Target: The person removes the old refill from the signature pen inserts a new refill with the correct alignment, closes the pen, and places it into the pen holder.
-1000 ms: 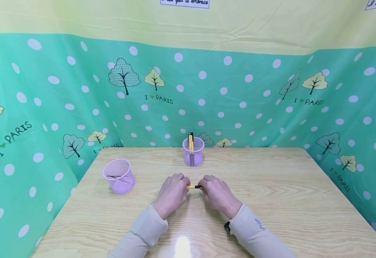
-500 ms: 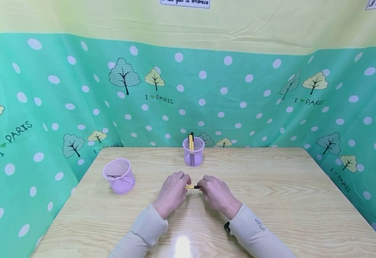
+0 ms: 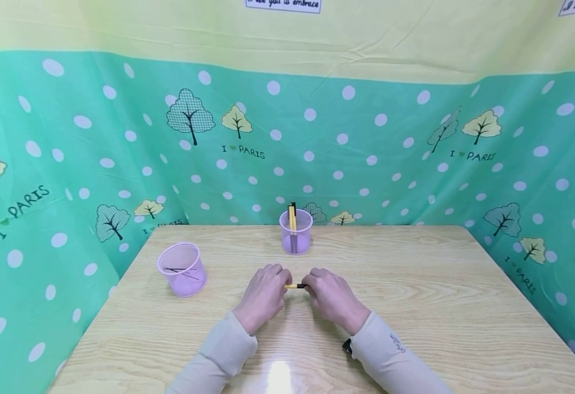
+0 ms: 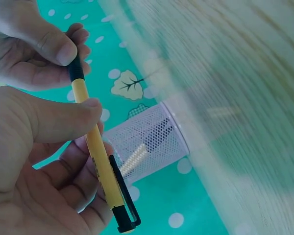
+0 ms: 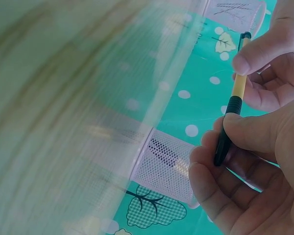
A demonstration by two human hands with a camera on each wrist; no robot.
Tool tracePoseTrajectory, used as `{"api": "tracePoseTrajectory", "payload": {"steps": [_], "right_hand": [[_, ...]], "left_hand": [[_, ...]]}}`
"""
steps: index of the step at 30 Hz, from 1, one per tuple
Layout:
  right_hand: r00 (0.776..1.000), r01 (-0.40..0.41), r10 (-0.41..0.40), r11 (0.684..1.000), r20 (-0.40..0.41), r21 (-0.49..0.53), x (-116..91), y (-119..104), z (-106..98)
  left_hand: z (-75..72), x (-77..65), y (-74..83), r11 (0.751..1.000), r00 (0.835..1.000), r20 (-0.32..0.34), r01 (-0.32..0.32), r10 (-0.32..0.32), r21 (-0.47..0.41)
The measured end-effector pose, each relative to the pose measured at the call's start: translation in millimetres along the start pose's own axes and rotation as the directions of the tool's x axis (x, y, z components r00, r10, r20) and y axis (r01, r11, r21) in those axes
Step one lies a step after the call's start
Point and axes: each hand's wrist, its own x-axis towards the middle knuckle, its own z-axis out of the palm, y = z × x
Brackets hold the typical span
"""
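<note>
A yellow ballpoint pen (image 4: 95, 147) with a black grip section and a black clip is held level between both hands over the table. My left hand (image 3: 263, 295) pinches the yellow barrel between thumb and fingers, the clip end lying along its fingers in the left wrist view. At the other end, my right hand (image 3: 334, 298) pinches the black grip section (image 5: 229, 122) with thumb and fingers. The black front end tapers to a point beside the right fingers in the right wrist view.
Behind the hands stands a purple mesh pen cup (image 3: 295, 243) with yellow-and-black pens (image 3: 292, 219) upright in it. Another purple mesh cup (image 3: 184, 284), to the left, contains several thin dark sticks (image 3: 179, 270). A patterned green curtain (image 3: 366, 164) surrounds the wooden table (image 3: 415, 284).
The left fingers shift slightly along the pen's barrel, a little left and then back. The right hand and both cups stay in place.
</note>
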Motion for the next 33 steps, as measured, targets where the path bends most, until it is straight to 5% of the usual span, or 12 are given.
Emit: {"api": "tracePoseTrajectory", "payload": {"steps": [33], "right_hand": [[1.000,-0.002,0.002,1.000,-0.021,-0.005,-0.3,2.5,1.1]], "left_hand": [[4.7,-0.3,-0.2,0.999,1.000,0.027,-0.016,0.015,0.049]]}}
